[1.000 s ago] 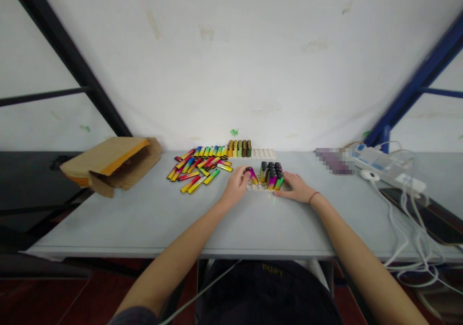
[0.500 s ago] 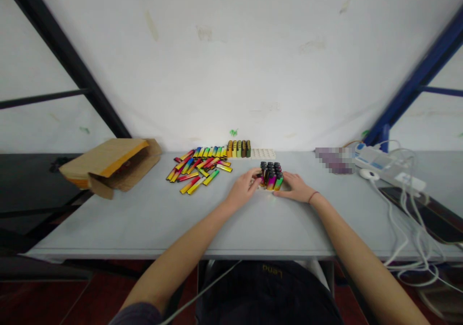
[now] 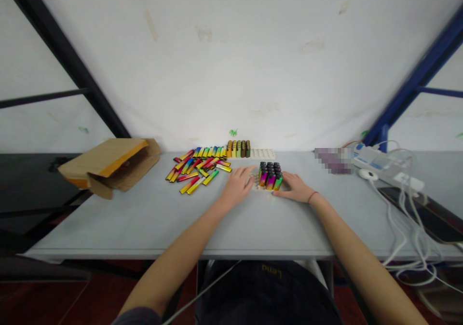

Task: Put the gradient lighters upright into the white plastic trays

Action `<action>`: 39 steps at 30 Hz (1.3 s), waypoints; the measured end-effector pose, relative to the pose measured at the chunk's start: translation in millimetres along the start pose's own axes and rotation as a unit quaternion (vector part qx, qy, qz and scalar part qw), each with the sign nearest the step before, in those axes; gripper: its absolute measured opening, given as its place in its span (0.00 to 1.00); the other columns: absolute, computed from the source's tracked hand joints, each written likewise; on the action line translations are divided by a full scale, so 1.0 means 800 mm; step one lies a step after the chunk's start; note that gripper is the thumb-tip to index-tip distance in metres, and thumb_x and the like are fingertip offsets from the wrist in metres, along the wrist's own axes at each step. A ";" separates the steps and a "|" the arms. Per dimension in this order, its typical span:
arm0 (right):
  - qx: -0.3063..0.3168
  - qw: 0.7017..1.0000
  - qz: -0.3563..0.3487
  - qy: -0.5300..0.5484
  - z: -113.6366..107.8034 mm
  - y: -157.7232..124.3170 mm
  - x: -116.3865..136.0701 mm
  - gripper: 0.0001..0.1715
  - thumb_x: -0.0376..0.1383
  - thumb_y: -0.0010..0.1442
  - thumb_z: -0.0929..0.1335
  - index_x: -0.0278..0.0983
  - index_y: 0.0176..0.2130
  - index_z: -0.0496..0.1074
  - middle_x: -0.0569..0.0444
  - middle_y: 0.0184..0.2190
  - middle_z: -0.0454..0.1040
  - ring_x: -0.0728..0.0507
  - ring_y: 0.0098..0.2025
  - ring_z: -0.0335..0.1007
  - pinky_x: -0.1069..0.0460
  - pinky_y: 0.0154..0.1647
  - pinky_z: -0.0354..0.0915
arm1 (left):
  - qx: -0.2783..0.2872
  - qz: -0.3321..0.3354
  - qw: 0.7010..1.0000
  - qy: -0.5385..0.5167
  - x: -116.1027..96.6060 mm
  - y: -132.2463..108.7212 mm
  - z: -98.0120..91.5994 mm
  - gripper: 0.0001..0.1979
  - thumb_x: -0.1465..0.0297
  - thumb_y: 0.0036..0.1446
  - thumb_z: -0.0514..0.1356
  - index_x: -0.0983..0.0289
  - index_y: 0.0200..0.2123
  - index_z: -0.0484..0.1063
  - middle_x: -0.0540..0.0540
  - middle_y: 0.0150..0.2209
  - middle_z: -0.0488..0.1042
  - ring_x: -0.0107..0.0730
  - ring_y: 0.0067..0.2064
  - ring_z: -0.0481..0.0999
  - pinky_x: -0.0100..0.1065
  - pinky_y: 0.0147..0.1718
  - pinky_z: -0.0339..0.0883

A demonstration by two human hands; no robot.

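Near the table's [image 3: 144, 219] back edge, the right hand [image 3: 294, 188] rests flat against the tray [image 3: 257, 184] of upright lighters [image 3: 270, 174]. The left hand [image 3: 237, 185], open and empty, lies just beside the tray's bare left end. A nudge from either hand could topple the standing lighters or slide the tray.

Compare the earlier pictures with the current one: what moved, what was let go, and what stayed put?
The left hand let go of the rainbow stick it was setting into the tray and drew back, open. That stick now stands among the upright sticks. The right hand stayed beside the tray; the loose pile is unchanged.
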State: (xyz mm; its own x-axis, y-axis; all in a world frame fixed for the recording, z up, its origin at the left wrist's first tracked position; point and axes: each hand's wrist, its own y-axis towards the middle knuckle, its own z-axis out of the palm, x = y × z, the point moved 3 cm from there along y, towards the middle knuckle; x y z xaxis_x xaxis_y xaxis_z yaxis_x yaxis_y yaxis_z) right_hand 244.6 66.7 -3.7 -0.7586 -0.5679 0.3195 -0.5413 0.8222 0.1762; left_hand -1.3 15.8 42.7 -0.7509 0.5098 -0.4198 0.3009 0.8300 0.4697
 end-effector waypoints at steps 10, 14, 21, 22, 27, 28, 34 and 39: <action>-0.006 1.000 -0.007 0.003 0.001 0.000 -0.001 0.43 0.62 0.57 0.67 0.40 0.60 0.68 0.42 0.61 0.70 0.30 0.62 0.65 0.35 0.62 0.59 | 0.023 -0.315 0.890 0.328 0.064 -0.016 -0.069 0.20 0.72 0.65 0.48 0.69 0.52 0.75 0.72 0.58 0.68 0.59 0.58 0.63 0.56 0.51 0.60; -0.008 1.000 -0.004 0.000 0.002 0.000 -0.001 0.42 0.62 0.56 0.68 0.40 0.60 0.68 0.43 0.60 0.71 0.29 0.62 0.65 0.35 0.62 0.60 | 0.063 -0.297 0.900 0.314 0.062 -0.017 -0.064 0.19 0.73 0.66 0.48 0.65 0.49 0.77 0.68 0.56 0.73 0.56 0.58 0.64 0.56 0.52 0.59; 0.000 1.000 0.002 0.000 0.000 0.001 0.002 0.40 0.61 0.56 0.68 0.39 0.58 0.69 0.42 0.59 0.71 0.30 0.61 0.66 0.36 0.61 0.60 | 0.025 -0.260 0.951 0.165 0.064 -0.005 -0.054 0.13 0.71 0.63 0.56 0.66 0.49 0.71 0.67 0.52 0.76 0.53 0.55 0.72 0.55 0.55 0.63; 0.001 1.000 0.003 0.001 -0.001 0.001 0.002 0.40 0.60 0.57 0.68 0.39 0.58 0.69 0.42 0.59 0.71 0.30 0.61 0.66 0.36 0.61 0.60 | 0.015 -0.252 0.962 0.101 0.065 -0.001 -0.050 0.10 0.71 0.62 0.57 0.66 0.46 0.71 0.66 0.50 0.76 0.51 0.54 0.74 0.51 0.53 0.65; 0.005 1.000 0.003 0.001 -0.002 0.000 0.003 0.41 0.61 0.57 0.68 0.38 0.59 0.68 0.42 0.61 0.70 0.30 0.62 0.65 0.35 0.61 0.60 | -0.008 -0.273 0.904 -0.327 0.063 0.006 -0.026 0.09 0.64 0.64 0.57 0.60 0.39 0.60 0.52 0.38 0.74 0.31 0.36 0.80 0.34 0.35 0.75; 0.006 1.000 0.004 0.000 -0.002 0.001 0.003 0.41 0.61 0.57 0.68 0.38 0.59 0.68 0.42 0.61 0.70 0.29 0.62 0.65 0.35 0.61 0.60 | -0.003 -0.286 0.876 -0.387 0.060 0.005 -0.022 0.11 0.62 0.64 0.58 0.59 0.40 0.58 0.50 0.37 0.74 0.29 0.34 0.80 0.33 0.33 0.75; 0.007 1.000 0.000 -0.005 -0.001 0.000 0.001 0.42 0.62 0.57 0.67 0.38 0.59 0.67 0.42 0.61 0.70 0.30 0.62 0.65 0.36 0.62 0.60 | 0.008 -0.310 0.805 -0.506 0.038 0.000 -0.019 0.17 0.57 0.59 0.63 0.57 0.44 0.61 0.42 0.27 0.66 0.22 0.26 0.72 0.25 0.25 0.70; -0.004 1.000 -0.006 -0.001 0.001 0.000 -0.002 0.42 0.62 0.57 0.67 0.39 0.59 0.68 0.42 0.61 0.70 0.30 0.62 0.65 0.36 0.61 0.60 | -0.019 -0.354 0.735 -0.578 0.041 0.004 -0.015 0.17 0.55 0.64 0.56 0.59 0.48 0.67 0.44 0.26 0.63 0.22 0.23 0.65 0.24 0.21 0.63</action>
State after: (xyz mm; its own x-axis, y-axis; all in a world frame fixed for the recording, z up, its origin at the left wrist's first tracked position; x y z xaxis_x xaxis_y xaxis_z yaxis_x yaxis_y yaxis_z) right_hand 245.5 67.3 -5.1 -0.7524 -0.5778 0.3163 -0.5477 0.8155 0.1869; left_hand -32.1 32.2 40.1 0.2970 -0.1768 -0.9384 0.0417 0.9842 -0.1722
